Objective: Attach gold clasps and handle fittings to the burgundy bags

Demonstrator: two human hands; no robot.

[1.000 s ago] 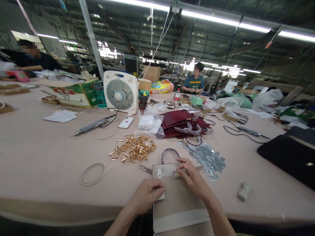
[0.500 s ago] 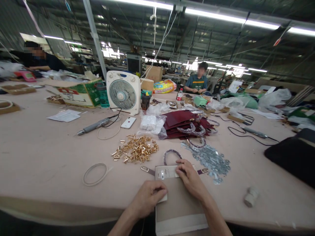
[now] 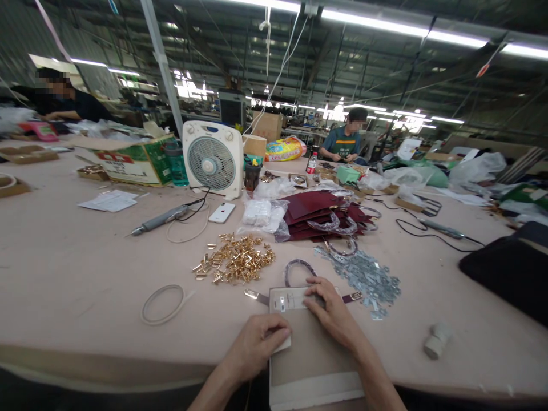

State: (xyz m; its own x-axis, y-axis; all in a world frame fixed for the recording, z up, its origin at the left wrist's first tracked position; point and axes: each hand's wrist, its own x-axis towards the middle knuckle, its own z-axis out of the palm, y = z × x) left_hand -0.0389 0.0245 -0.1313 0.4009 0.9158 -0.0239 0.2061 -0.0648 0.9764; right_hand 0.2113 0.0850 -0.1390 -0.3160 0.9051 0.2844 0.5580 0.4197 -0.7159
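Note:
A beige bag panel (image 3: 314, 342) lies in front of me at the table's edge, with a plastic-wrapped handle (image 3: 287, 274) at its top and a dark strap with a gold-coloured fitting on each side. My left hand (image 3: 261, 341) is closed in a pinch on a small white piece (image 3: 283, 345) over the panel's left edge. Across the panel's upper right rests my right hand (image 3: 327, 308), fingers bent and slightly apart, tips near the pale top strip. A small shiny metal plate (image 3: 282, 304) shows on that strip. Whatever lies under the right fingers is hidden.
Gold-coloured fittings (image 3: 237, 260) lie heaped beyond the panel, grey metal plates (image 3: 368, 279) to its right. Behind are burgundy bag pieces (image 3: 310, 208), a phone (image 3: 222, 213), a fan (image 3: 213, 160) and an electric screwdriver (image 3: 160, 220). A tape coil (image 3: 162, 304) lies left. Two people sit farther back.
The right fingers have shifted slightly on the panel's top strip. My left hand keeps its pinch in nearly the same place. The camera view has moved a little.

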